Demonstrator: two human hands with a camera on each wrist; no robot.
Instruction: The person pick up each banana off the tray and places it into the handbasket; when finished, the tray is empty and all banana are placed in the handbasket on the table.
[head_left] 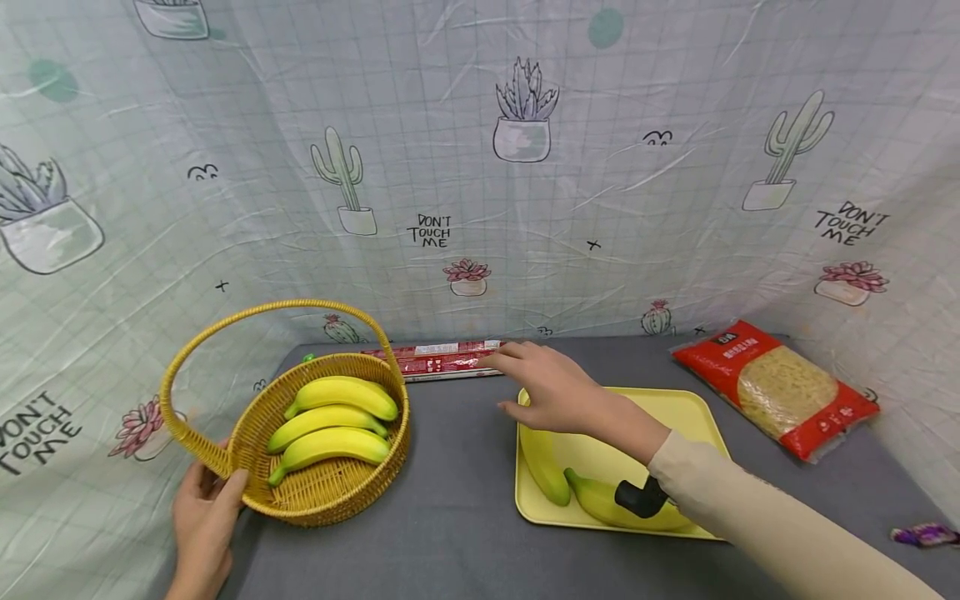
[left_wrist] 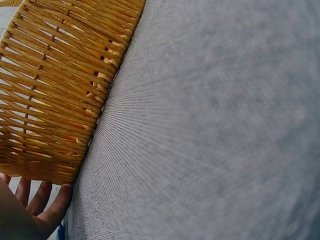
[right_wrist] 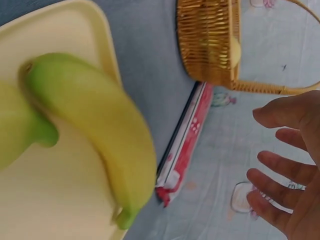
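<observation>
Head view, left to right: your left hand grips the near rim of the round woven yellow wicker basket, fingers curled on the wall where the hoop handle joins. Three yellow bananas lie stacked inside it.

Behind the basket, a long red-and-white flat packet lies along the back edge of the grey cloth table.

Your right hand hovers over the far-left corner of the pale yellow plastic tray, fingers straight and spread, holding nothing. Right wrist view confirms: open palm, empty.

Two greenish-yellow bananas lie on the tray, just below and nearer you than that hand, not touching it. The second one is partly hidden by your sleeve and a black wrist mount.

At far right, a red bag of pale noodles sits well apart.

Risks, my read:
- Basket is held at one rim point only; a tug could tip it and roll the bananas out.
- Reaching down blind, your sleeve may drag the tray.
</observation>
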